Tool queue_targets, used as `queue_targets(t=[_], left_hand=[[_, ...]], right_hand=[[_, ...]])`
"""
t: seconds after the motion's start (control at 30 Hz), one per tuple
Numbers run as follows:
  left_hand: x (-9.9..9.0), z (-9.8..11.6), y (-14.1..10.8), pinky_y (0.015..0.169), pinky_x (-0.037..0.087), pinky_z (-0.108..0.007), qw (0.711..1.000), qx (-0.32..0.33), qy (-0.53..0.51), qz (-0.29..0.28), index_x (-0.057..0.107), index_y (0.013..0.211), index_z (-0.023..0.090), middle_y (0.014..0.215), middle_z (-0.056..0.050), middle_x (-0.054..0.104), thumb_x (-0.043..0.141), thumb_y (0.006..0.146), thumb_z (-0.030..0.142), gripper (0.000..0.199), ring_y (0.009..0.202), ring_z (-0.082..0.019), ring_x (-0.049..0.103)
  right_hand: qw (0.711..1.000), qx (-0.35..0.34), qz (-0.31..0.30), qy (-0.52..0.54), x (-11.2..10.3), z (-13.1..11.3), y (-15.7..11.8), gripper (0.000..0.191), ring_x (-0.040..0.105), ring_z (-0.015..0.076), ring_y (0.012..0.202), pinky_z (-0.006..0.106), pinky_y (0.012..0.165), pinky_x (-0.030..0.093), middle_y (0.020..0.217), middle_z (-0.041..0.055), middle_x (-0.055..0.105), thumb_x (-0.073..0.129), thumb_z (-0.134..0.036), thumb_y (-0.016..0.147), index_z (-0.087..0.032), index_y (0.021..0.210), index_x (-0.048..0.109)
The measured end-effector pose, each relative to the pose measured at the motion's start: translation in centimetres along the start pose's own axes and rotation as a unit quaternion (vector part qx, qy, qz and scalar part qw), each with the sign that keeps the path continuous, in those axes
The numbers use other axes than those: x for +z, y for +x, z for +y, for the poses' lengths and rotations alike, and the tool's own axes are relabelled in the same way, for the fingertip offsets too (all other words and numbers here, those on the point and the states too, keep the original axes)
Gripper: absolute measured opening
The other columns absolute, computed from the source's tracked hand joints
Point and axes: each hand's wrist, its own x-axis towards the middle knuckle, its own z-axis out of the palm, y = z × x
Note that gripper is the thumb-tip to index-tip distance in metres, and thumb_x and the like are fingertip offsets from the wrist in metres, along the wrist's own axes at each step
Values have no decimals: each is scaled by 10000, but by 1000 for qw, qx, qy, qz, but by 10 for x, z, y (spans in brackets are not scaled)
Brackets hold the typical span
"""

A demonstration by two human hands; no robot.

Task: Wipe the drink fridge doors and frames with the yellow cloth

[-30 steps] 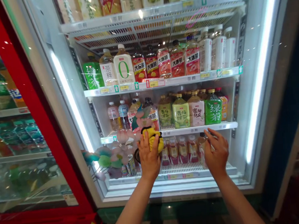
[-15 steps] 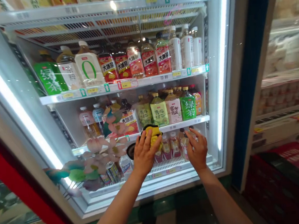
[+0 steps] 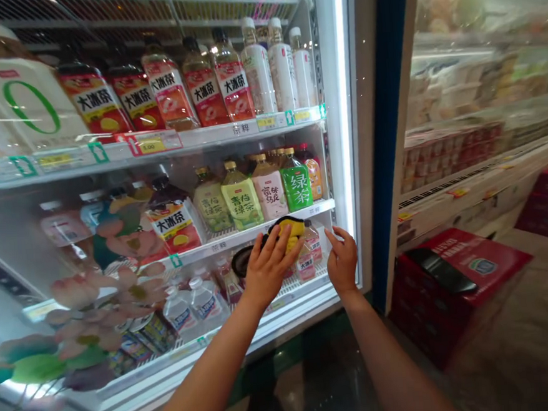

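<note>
My left hand [image 3: 271,268] presses a yellow and black cloth [image 3: 295,230] against the glass door [image 3: 179,325] of a lit drinks cooler. Its fingers lie spread over the cloth, and part of the cloth is hidden under them. Left of that hand is a dark oval piece [image 3: 241,261]; what it is I cannot tell. My right hand [image 3: 342,260] is by the right side of the door, with the forefinger raised, the other fingers partly bent and nothing seen in it. Behind the glass stand bottles of green tea [image 3: 241,198] and iced tea [image 3: 174,222].
Flower decorations [image 3: 82,319] cover the lower left of the glass. A dark blue post [image 3: 387,128] separates this cooler from an open chilled display [image 3: 467,154] on the right. Red boxes [image 3: 488,259] stand on the floor below that display.
The view has turned right and come closer to the cooler. Both hands are further right along the door, the cloth still under my left hand. My right hand's fingers have bent more.
</note>
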Motion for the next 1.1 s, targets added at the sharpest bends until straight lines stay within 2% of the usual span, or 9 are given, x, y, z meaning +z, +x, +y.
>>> queue_targets(t=[0.1, 0.17, 0.3, 0.4, 0.6, 0.77, 0.83, 0.97, 1.1], left_hand=[[19, 18, 46, 1322, 156, -530, 998, -63, -11, 10, 466, 1532, 285, 1687, -76, 309, 587, 973, 128, 593, 1599, -251, 106], [32, 34, 58, 1318, 172, -546, 999, -44, -23, 0, 491, 1507, 263, 1687, -83, 311, 592, 981, 165, 545, 1598, -264, 114], [39, 47, 28, 1323, 171, -525, 994, 76, -58, -44, 596, 1384, 226, 1657, -86, 391, 613, 972, 182, 415, 1585, -270, 213], [34, 40, 20, 1323, 174, -517, 987, 122, -74, -66, 616, 1348, 235, 1639, -74, 428, 613, 967, 168, 387, 1575, -257, 261], [58, 57, 81, 1288, 273, -550, 998, 5, -62, -30, 525, 1468, 259, 1665, -93, 372, 573, 987, 159, 494, 1575, -275, 262], [75, 71, 78, 1261, 356, -485, 980, 176, -83, -35, 650, 1277, 251, 1528, -45, 582, 553, 1013, 203, 285, 1476, -235, 469], [75, 66, 89, 1253, 367, -487, 978, 191, -81, -39, 631, 1309, 261, 1520, -43, 590, 549, 1020, 215, 304, 1460, -231, 490], [80, 64, 133, 1250, 349, -537, 994, 87, -58, -12, 552, 1431, 253, 1609, -92, 480, 540, 1024, 208, 410, 1528, -288, 380], [93, 83, 122, 1278, 295, -537, 989, 112, -83, -52, 582, 1396, 230, 1622, -98, 460, 549, 1000, 156, 404, 1550, -278, 338]], right_hand=[[998, 37, 35, 35, 0, 8, 3, 582, 614, 219, 1209, 461, 1036, 531, 1241, 108, 653, 351, -36, 901, -265, 1286, 722], [995, 67, 46, 60, -1, 13, 4, 537, 631, 220, 1170, 456, 1007, 551, 1209, 108, 663, 355, -79, 925, -253, 1261, 736], [982, 146, 86, 85, -11, 28, 5, 473, 657, 239, 1093, 415, 861, 603, 1155, 127, 666, 379, -168, 929, -207, 1203, 762], [973, 194, 112, 58, -23, 38, 11, 467, 670, 249, 1057, 449, 896, 590, 1143, 132, 670, 395, -194, 903, -186, 1182, 769], [956, 248, 148, 57, -33, 55, 18, 469, 686, 255, 1038, 450, 900, 593, 1162, 149, 688, 404, -235, 893, -162, 1189, 761], [924, 326, 185, 74, -34, 71, 15, 482, 703, 251, 990, 429, 855, 599, 1169, 159, 709, 405, -266, 880, -144, 1203, 742], [926, 324, 176, 80, -37, 75, 16, 479, 699, 252, 1005, 438, 879, 590, 1177, 158, 712, 406, -275, 884, -143, 1205, 737], [945, 282, 129, 107, -45, 78, 20, 450, 681, 254, 1063, 455, 959, 558, 1213, 163, 704, 441, -324, 909, -144, 1196, 738], [938, 297, 128, 122, -52, 82, 22, 462, 672, 249, 1112, 447, 969, 548, 1255, 149, 697, 442, -379, 932, -173, 1248, 711]])
